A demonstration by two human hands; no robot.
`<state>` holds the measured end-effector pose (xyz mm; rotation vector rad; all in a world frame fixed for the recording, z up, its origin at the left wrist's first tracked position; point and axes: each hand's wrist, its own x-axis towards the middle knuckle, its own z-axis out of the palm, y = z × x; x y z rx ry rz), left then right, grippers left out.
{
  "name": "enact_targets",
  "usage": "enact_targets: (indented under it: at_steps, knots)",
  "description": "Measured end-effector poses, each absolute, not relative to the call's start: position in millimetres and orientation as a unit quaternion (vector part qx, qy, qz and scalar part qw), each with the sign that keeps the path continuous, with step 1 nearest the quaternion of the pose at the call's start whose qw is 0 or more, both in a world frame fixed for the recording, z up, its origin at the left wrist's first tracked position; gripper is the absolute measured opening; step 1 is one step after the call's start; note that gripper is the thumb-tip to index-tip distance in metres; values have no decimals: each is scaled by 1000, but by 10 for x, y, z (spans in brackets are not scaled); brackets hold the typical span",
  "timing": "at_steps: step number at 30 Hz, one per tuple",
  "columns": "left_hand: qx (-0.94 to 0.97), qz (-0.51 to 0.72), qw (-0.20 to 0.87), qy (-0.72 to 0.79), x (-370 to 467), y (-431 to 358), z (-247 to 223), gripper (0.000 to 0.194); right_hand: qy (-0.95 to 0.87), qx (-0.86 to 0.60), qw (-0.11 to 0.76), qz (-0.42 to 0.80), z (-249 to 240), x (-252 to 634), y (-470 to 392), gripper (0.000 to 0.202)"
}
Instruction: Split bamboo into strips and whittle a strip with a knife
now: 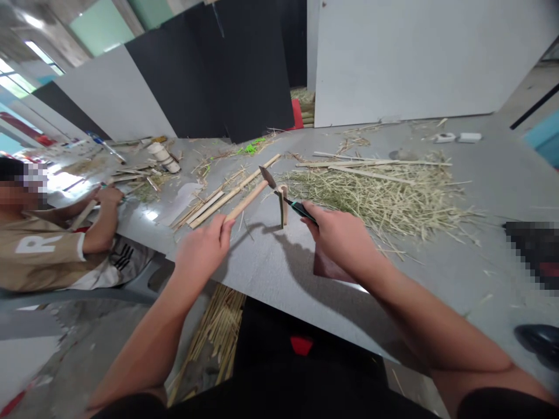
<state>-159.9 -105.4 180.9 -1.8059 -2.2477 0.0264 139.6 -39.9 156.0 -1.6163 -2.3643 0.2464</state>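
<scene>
My left hand (203, 244) is closed round the wooden handle of a hammer (248, 201), whose dark metal head is tilted up beside the top of a bamboo piece (285, 214). This short piece stands upright on the grey table (257, 267), apparently split into two strips. In my right hand (343, 235) is a knife (303, 210) with a black and green handle. Its dark blade points left and lies at the bamboo's upper part; how deep it sits I cannot tell. Neither hand touches the bamboo.
A heap of bamboo shavings (375, 195) spreads at the back right, with thin strips on top. Bamboo sticks (236, 195) lie behind the hammer. Partition boards (209, 75) close off the far side. Another person (52, 238) works at the left. A bundle of strips (218, 326) lies below the table edge.
</scene>
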Motion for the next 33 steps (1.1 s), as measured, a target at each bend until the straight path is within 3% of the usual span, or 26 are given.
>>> enact_targets:
  at_steps: [33]
  knots:
    - [-628, -21, 86, -773, -1731, -997, 1543, 62, -814, -565, 102, 92, 1468, 1330, -346, 54]
